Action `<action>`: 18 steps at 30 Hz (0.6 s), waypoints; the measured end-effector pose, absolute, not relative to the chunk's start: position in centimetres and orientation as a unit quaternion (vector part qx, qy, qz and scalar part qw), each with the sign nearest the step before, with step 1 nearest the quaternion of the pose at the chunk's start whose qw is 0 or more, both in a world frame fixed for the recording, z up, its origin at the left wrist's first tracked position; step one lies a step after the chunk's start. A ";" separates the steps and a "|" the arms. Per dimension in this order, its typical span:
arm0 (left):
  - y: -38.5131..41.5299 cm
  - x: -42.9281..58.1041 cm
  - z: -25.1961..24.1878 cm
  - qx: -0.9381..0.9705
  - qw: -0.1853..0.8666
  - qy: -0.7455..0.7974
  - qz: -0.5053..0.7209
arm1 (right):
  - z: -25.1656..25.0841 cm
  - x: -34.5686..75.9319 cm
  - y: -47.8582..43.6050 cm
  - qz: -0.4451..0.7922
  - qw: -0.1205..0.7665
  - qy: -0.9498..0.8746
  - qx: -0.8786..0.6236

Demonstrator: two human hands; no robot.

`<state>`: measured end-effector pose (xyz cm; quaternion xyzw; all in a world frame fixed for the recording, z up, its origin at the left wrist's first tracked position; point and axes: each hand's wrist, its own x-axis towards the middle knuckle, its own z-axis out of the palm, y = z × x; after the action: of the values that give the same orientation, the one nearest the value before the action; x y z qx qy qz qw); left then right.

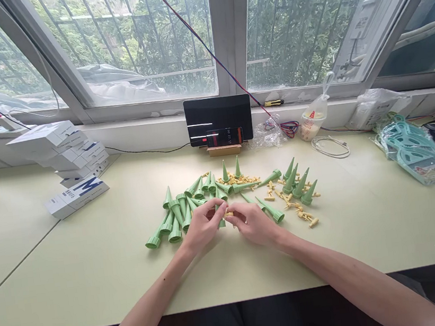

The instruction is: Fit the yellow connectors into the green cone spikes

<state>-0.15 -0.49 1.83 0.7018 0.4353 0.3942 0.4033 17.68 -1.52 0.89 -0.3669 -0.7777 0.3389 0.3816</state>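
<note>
My left hand (204, 222) and my right hand (255, 223) meet above the table, fingers closed in a pinch. A small yellow plastic piece (229, 214) sits between their fingertips. Part of a green cone-shaped spike (221, 223) shows just below the left fingertips; whether that hand touches it I cannot tell. Left of and behind my left hand lies a pile of hollow green spikes (175, 210). By my right hand, a green spike (272, 211) lies on its side. Several green spikes (299, 184) stand upright to the right, among scattered yellow pieces (307, 216).
A black tablet (217, 112) and a phone (224, 137) stand at the back. White boxes (78, 197) are stacked at left. To the right are a bagged cup (313, 120), a coiled white cable (331, 147) and bagged teal plastic parts (416, 153). Windows line the back.
</note>
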 end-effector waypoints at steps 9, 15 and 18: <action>-0.4 -0.2 1.6 0.715 0.380 0.443 0.385 | 0.8 17.7 -1.5 0.322 0.364 -0.786 -0.382; -0.4 -0.2 1.6 0.712 0.381 0.448 0.384 | 0.5 17.6 -1.4 0.309 0.359 -0.792 -0.386; -0.4 -0.2 1.6 0.710 0.383 0.449 0.383 | 0.7 17.6 -1.4 0.309 0.361 -0.790 -0.387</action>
<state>-0.22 -0.40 1.57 0.7104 0.4494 0.3833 0.3828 17.64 -1.43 0.66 -0.3866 -0.7903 0.3095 0.3609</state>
